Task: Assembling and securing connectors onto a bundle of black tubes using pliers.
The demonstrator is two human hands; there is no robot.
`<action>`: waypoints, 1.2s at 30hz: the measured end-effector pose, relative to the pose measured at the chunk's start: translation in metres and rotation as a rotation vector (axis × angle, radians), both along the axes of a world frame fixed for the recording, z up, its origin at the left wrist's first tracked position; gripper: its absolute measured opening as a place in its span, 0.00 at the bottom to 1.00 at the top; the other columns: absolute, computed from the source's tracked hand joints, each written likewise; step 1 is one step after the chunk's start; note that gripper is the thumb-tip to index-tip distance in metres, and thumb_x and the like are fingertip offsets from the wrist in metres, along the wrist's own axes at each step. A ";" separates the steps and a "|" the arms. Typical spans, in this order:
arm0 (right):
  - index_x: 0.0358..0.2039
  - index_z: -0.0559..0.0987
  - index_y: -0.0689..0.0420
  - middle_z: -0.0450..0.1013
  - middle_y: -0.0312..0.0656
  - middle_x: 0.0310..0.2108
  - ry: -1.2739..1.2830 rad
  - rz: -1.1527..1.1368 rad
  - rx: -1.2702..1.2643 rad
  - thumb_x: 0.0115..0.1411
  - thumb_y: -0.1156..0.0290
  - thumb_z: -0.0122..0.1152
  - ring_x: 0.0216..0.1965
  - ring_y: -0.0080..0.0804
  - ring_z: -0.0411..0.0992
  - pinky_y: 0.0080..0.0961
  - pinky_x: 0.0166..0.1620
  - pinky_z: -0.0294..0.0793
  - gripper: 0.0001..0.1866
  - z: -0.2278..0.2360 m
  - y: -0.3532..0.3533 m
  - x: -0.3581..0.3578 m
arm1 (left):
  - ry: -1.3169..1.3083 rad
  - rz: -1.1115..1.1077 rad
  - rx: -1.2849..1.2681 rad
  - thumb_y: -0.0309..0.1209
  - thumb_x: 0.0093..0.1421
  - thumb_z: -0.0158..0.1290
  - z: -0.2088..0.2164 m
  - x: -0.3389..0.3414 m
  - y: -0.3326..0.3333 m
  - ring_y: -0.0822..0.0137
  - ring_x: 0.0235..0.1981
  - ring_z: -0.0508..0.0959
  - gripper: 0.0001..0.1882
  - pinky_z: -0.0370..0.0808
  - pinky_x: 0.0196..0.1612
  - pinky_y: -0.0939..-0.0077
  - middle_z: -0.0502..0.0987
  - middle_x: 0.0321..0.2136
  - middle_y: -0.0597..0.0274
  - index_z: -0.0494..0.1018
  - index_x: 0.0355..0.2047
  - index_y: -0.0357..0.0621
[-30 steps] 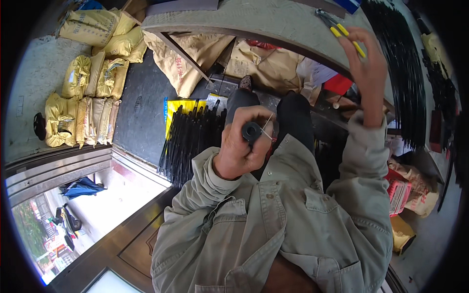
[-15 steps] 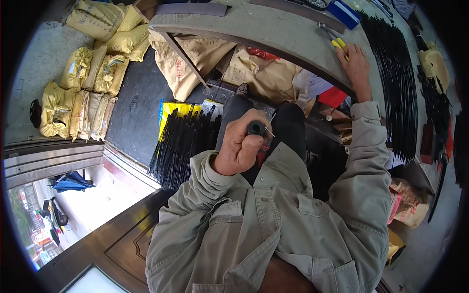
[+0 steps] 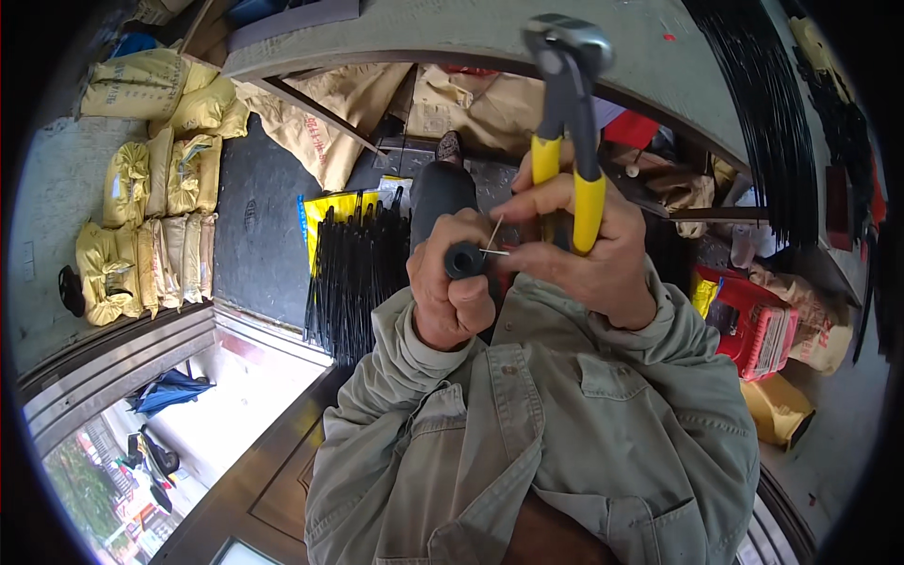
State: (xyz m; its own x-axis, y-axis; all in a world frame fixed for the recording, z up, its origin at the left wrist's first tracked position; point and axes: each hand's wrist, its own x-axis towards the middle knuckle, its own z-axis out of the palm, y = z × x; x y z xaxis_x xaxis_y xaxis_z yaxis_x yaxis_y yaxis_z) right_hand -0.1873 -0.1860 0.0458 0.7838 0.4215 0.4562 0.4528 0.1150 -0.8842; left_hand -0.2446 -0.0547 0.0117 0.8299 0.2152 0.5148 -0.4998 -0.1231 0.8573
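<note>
My left hand (image 3: 436, 282) is closed round a black tube (image 3: 465, 261), whose hollow round end faces up. Two thin wire ends (image 3: 495, 232) stick out beside the tube on its right side. My right hand (image 3: 607, 252) grips a pair of end-cutting pincers (image 3: 570, 104) with yellow and black handles, the metal head pointing away from me. The thumb and forefinger of that hand are at the wire tips; whether they pinch them I cannot tell. The rest of the tube is hidden below my left fist.
A grey workbench (image 3: 424, 40) crosses ahead, with long black rods (image 3: 753, 122) on its right. More black rods (image 3: 353, 273) stand by my left leg. Filled sacks (image 3: 179, 179) are stacked at the left wall. A red plastic crate (image 3: 758, 325) is at my right.
My right hand has picked the pincers up off the bench and brought them to the tube in my left hand. The view has shifted a little to the right.
</note>
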 end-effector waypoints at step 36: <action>0.41 0.67 0.59 0.65 0.37 0.45 -0.929 -0.226 -0.857 0.49 0.73 0.59 0.44 0.31 0.68 0.35 0.50 0.64 0.18 0.022 -0.047 0.009 | 0.159 -0.118 0.050 0.54 0.60 0.35 0.007 -0.001 0.021 0.80 0.19 0.67 0.34 0.63 0.22 0.86 0.74 0.34 0.57 0.66 0.46 0.31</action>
